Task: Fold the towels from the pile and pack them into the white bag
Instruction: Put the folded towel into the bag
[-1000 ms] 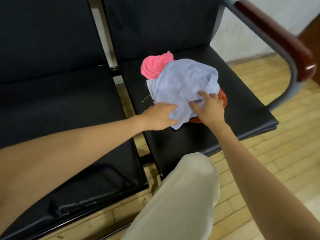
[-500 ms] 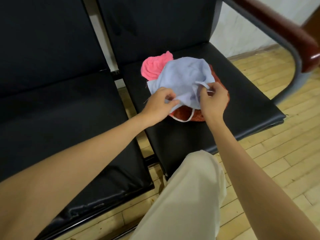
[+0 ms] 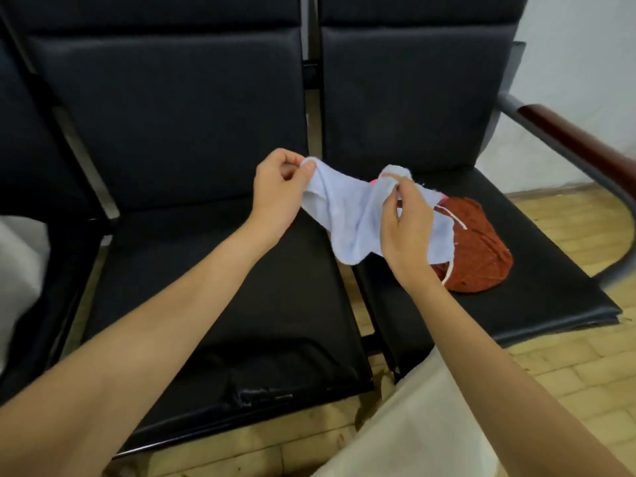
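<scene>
2 hands hold 1 light blue towel point(image 3: 347, 215) in the air above the gap between 2 black seats. The left hand point(image 3: 277, 191) pinches 1 upper corner between thumb and curled fingers, over the left seat point(image 3: 206, 287). The right hand point(image 3: 406, 222) pinches the opposite upper edge between thumb and fingers. The cloth sags between the 2 grips and hangs in loose folds. On the right seat point(image 3: 533, 270) lies a rust-red towel point(image 3: 478, 242) with a white trim; the blue towel's lower right edge overlaps it. A pink towel point(image 3: 373, 182) shows as a sliver behind the blue one. A white item point(image 3: 13, 270) sits at the left frame edge; it cannot be identified. No brand, label or writing is legible on any item.
</scene>
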The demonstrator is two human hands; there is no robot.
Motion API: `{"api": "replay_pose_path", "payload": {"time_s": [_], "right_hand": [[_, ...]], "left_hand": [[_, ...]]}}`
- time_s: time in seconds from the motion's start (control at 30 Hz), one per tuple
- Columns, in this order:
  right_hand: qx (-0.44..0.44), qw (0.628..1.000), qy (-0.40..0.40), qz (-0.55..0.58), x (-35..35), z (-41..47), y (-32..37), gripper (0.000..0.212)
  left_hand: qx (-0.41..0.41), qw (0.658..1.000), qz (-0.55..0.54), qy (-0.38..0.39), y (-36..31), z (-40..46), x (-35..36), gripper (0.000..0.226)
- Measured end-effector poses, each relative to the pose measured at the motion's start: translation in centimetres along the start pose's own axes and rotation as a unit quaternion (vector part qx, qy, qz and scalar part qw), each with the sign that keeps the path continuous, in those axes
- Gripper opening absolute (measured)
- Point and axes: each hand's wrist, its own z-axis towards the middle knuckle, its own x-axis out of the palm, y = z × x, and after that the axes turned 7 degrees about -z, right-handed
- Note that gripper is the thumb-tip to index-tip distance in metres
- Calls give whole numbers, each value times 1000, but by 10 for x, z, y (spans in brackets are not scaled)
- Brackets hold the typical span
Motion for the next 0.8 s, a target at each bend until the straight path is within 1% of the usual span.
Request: {"api": "replay_pose_path", "payload": {"time_s": [0.1, 0.17, 0.27, 0.4, 0.47, 0.5, 0.53, 0.6, 0.63, 0.67, 0.73, 0.8], "right_hand": [[-41, 999, 8, 19, 13, -15, 30, 33], [-72, 997, 30, 22, 25, -28, 46, 37], [-135, 986, 101, -8, 43, -50, 63, 50], [-192, 961, 193, -42, 65, -83, 73, 55], [-233, 938, 247, -72, 76, -100, 77, 53], [-268, 916, 280, -101, 82, -108, 77, 50], [-312, 885, 318, -135, 90, -116, 76, 47], [-365, 807, 424, -191, 103, -130, 71, 51], [-370, 778, 466, -204, 107, -136, 66, 55], [-368, 761, 489, -213, 111, -139, 61, 57], [-347, 755, 506, -231, 114, -143, 49, 59], [-295, 772, 510, -236, 115, -142, 32, 53]], "left_hand": [[-11, 998, 10, -53, 6, -5, -50, 9], [-30, 995, 22, -95, 18, -12, -85, 5], [-66, 985, 45, -155, 44, -26, -136, 8], [-132, 962, 72, -228, 76, -52, -195, 9], [-174, 944, 79, -268, 92, -65, -220, 8], [-199, 935, 84, -283, 99, -71, -230, 8], [-224, 926, 88, -290, 105, -77, -238, 8], [-274, 915, 84, -282, 115, -88, -248, 15], [-293, 914, 79, -271, 120, -93, -251, 20], [-301, 914, 86, -258, 125, -98, -253, 23], [-294, 922, 126, -216, 129, -107, -250, 21], [-281, 936, 158, -142, 132, -113, -240, 18]]}}
